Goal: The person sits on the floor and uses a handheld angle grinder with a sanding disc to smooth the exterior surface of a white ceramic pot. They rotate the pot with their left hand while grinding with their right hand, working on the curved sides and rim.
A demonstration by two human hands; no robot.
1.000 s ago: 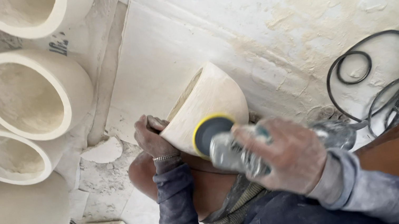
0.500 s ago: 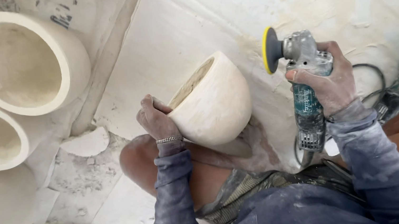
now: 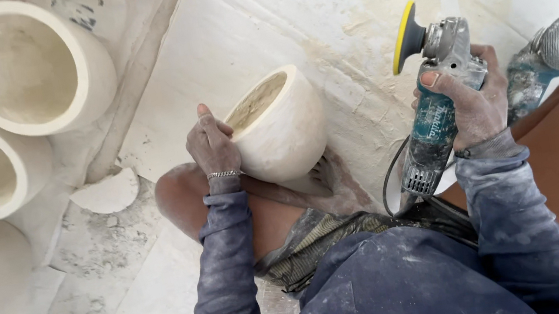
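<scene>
I see the left hand [image 3: 212,147] gripping the rim of a pale stone bowl [image 3: 282,125] tilted on its side against the bare knee [image 3: 185,198], near the centre of the scene. The right hand [image 3: 474,102] is closed around a teal angle grinder [image 3: 435,99], its yellow-edged disc [image 3: 405,36] lifted right of the bowl and apart from it. 2 larger stone pots [image 3: 29,66] sit far left, and a 2nd grinder [image 3: 552,58] lies far right.
</scene>
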